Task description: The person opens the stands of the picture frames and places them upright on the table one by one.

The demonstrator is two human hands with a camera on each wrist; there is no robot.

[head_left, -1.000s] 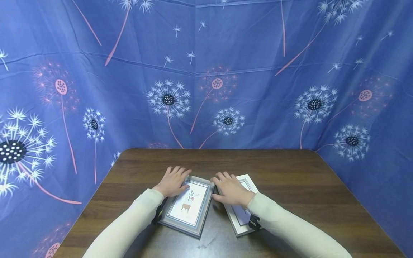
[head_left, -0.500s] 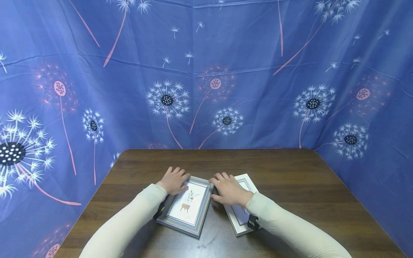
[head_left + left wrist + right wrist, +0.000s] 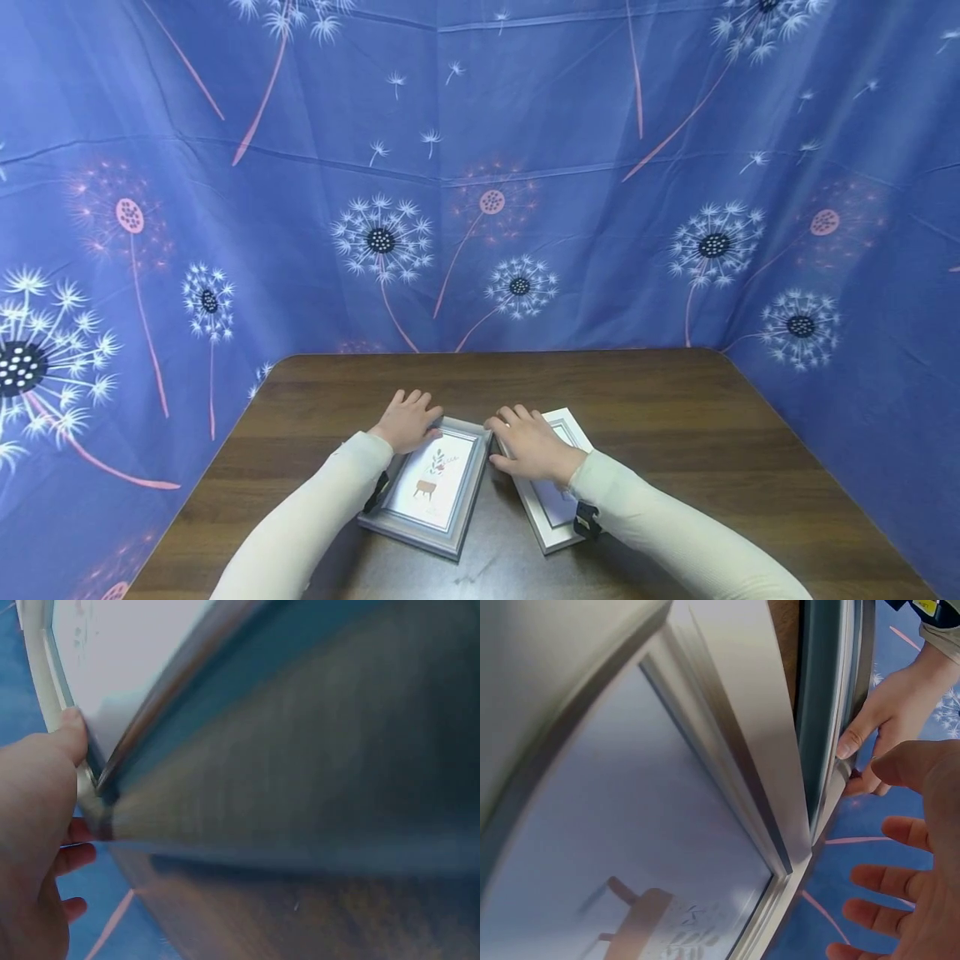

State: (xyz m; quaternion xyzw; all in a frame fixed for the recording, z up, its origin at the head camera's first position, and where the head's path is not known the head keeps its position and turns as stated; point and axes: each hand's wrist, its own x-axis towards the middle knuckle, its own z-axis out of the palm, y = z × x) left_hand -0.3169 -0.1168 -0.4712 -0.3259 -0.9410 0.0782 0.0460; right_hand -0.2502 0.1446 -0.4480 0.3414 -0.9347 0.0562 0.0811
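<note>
Two picture frames lie side by side at an angle, their far corners close together. My left hand holds the far left corner of the silver-grey frame, whose print shows a plant in a brown pot on legs. In the left wrist view the thumb lies on the frame's front, the fingers by its outer edge. My right hand hovers over the far left corner of the white frame, partly covering it. The right wrist view shows its fingers spread and loosely bent, beside the frames' edges, gripping nothing.
The frames rest on a brown wooden table with rounded far corners. A blue cloth printed with dandelions hangs behind the table and along both sides. Dark wrist devices sit on the cream sleeves.
The head view has shifted slightly, so the scene sits a little more left and lower. Both hands and both frames keep nearly the same places relative to each other.
</note>
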